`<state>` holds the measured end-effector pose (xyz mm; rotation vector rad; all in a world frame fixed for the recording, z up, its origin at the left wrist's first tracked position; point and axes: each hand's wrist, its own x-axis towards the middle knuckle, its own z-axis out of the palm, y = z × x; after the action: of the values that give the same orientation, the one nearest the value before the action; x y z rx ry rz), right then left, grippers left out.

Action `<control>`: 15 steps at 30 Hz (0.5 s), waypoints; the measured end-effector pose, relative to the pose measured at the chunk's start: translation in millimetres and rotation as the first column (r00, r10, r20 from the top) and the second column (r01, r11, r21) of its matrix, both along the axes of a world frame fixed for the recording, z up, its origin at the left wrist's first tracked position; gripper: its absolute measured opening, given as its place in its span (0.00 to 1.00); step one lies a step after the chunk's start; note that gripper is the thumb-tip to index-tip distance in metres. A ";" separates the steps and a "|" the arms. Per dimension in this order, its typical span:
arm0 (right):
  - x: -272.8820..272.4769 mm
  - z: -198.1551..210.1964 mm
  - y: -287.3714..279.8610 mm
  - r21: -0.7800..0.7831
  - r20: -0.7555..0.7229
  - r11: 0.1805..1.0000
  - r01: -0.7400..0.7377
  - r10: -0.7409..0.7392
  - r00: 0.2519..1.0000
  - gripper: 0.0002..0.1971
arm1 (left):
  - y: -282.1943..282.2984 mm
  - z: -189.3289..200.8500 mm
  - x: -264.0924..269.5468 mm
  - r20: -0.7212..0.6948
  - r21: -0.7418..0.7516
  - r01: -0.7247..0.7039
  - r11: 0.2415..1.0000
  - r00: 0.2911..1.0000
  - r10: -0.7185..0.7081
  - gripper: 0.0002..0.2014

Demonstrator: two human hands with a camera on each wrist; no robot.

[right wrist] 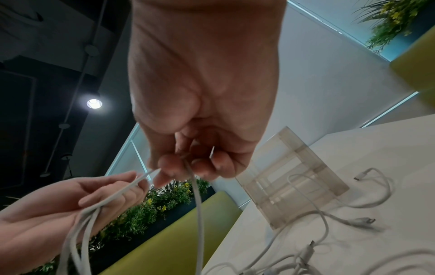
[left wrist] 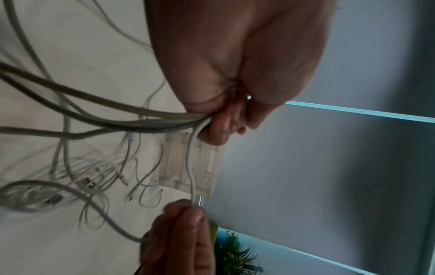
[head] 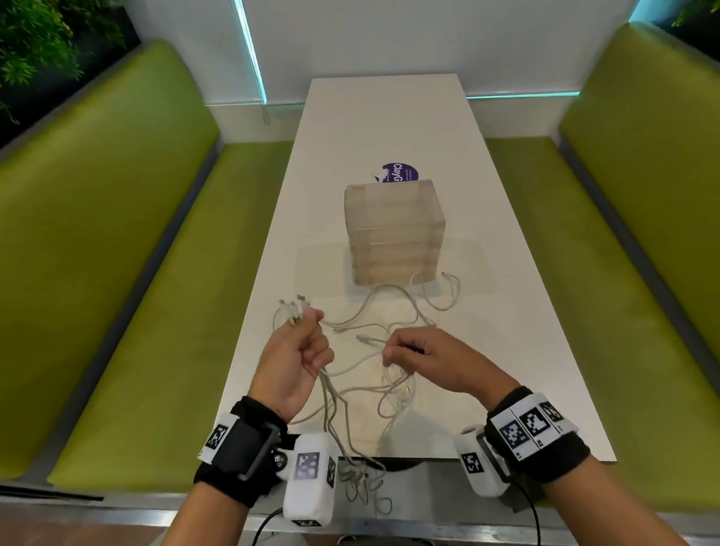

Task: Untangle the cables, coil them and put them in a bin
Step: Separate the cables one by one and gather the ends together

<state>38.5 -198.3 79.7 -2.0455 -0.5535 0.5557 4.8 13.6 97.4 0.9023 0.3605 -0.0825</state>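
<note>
Patience looks best here: left hand (head: 295, 361) fisted around gathered cables (head: 359, 383), right hand (head: 426, 355) pinching one strand, which I'd draw out slowly toward its free end.

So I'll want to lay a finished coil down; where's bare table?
Bare table lies beyond the clear bin toward the wall, and in strips on either side of the bin. Crowded: loose cables sprawl from the bin's near side to the table's near edge, around both hands.

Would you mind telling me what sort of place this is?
Probably a café or office lounge booth: padded green bench seats flank a long white table, with leafy green plants behind.
</note>
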 end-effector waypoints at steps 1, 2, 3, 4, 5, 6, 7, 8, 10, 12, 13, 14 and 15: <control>-0.2 -3.0 -0.1 -0.096 -0.016 0.992 -0.085 0.083 0.996 0.10 | 3.3 2.1 2.4 0.015 -0.021 -0.033 0.999 0.999 0.033 0.10; -0.9 -6.3 0.1 -0.189 -0.042 0.967 -0.171 0.166 0.985 0.10 | 6.8 4.9 4.5 0.035 -0.039 -0.054 0.998 0.998 0.056 0.12; -1.1 -11.5 0.8 -0.253 -0.073 0.938 -0.238 0.227 0.971 0.10 | 9.7 8.3 6.2 0.059 -0.050 -0.066 0.997 0.996 0.069 0.13; -0.4 -16.8 1.4 -0.283 -0.095 0.919 -0.274 0.258 0.962 0.09 | 12.1 12.1 7.1 0.084 -0.052 -0.074 0.996 0.993 0.078 0.13; 2.2 -22.9 1.5 -0.299 -0.100 0.914 -0.276 0.257 0.961 0.09 | 13.8 16.2 7.4 0.109 -0.050 -0.083 0.995 0.990 0.088 0.13; 6.4 -28.9 1.1 -0.308 -0.093 0.918 -0.250 0.232 0.968 0.10 | 15.5 19.6 7.6 0.132 -0.050 -0.094 0.994 0.986 0.100 0.13; 12.3 -34.3 0.2 -0.319 -0.078 0.926 -0.204 0.188 0.979 0.11 | 17.4 23.0 7.6 0.156 -0.053 -0.106 0.993 0.981 0.113 0.13; 19.6 -40.4 -1.8 -0.333 -0.058 0.930 -0.153 0.142 0.988 0.11 | 19.7 26.5 7.3 0.179 -0.056 -0.119 0.991 0.976 0.127 0.13; 33.9 -47.9 -6.6 -0.384 0.000 0.919 -0.084 0.090 0.996 0.12 | 25.7 33.0 6.5 0.218 -0.060 -0.149 0.987 0.963 0.159 0.13; 45.4 -50.0 -9.7 -0.416 0.063 0.909 -0.021 0.052 0.997 0.13 | 32.8 38.0 4.6 0.245 -0.067 -0.175 0.982 0.951 0.186 0.12; 49.7 -49.2 -10.2 -0.400 0.080 0.917 0.013 0.021 0.997 0.13 | 35.1 39.0 4.2 0.248 -0.054 -0.190 0.980 0.949 0.197 0.12; 52.2 -46.8 -10.5 -0.351 0.079 0.935 0.049 -0.023 0.997 0.12 | 36.3 38.0 3.5 0.244 -0.022 -0.206 0.978 0.948 0.205 0.12; 52.3 -41.2 -9.5 -0.281 0.065 0.955 0.089 -0.073 0.995 0.13 | 35.6 35.2 2.5 0.231 0.034 -0.219 0.975 0.951 0.205 0.12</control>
<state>90.8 -207.8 38.6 -2.3505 -0.4382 0.5580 7.3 49.2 132.6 0.9164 0.2466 0.2292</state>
